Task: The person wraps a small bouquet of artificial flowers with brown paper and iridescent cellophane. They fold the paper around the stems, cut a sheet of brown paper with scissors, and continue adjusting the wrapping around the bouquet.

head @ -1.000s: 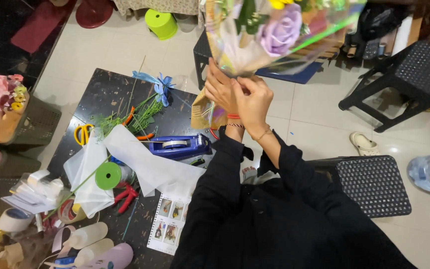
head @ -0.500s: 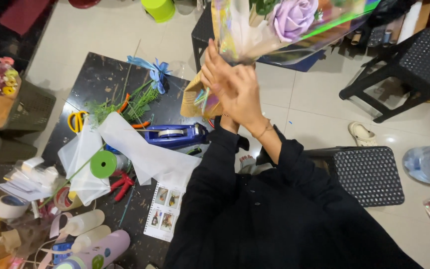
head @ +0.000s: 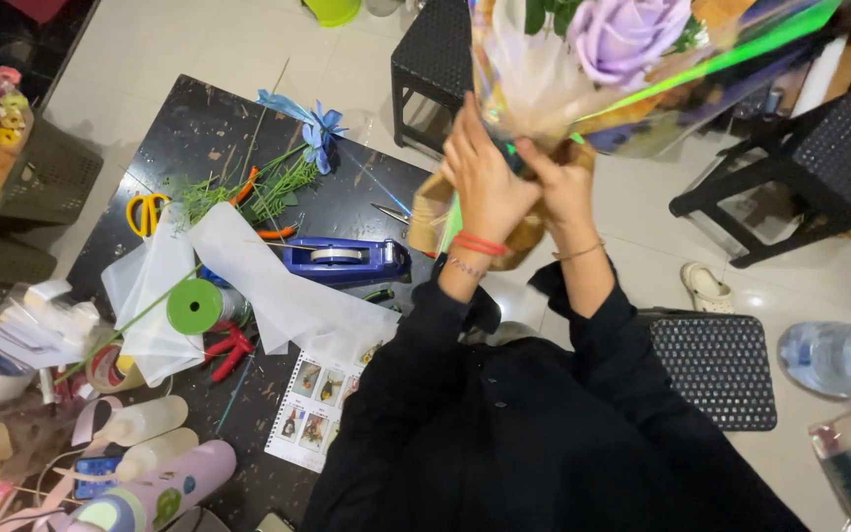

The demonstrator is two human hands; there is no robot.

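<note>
I hold a wrapped bouquet point(head: 583, 69) up in front of me; it has a purple rose point(head: 627, 30), clear cellophane and a green ribbon edge. My left hand point(head: 480, 177) grips the gathered stem wrap from the left, with red bands on its wrist. My right hand point(head: 563, 187) clasps the same neck of the wrap from the right, wearing a thin bracelet. The brown paper base point(head: 435, 212) of the bouquet hangs below my hands.
A dark worktable point(head: 189, 128) holds a blue tape dispenser point(head: 347, 261), yellow scissors point(head: 147, 212), green stems, a blue ribbon flower point(head: 317, 123), a green ribbon spool point(head: 194, 305), white sheets, bottles and a photo sheet point(head: 317, 404). Black stools stand at the right.
The bouquet and both hands have shifted rightward in view, and my hands have closed more tightly around the wrap's neck.
</note>
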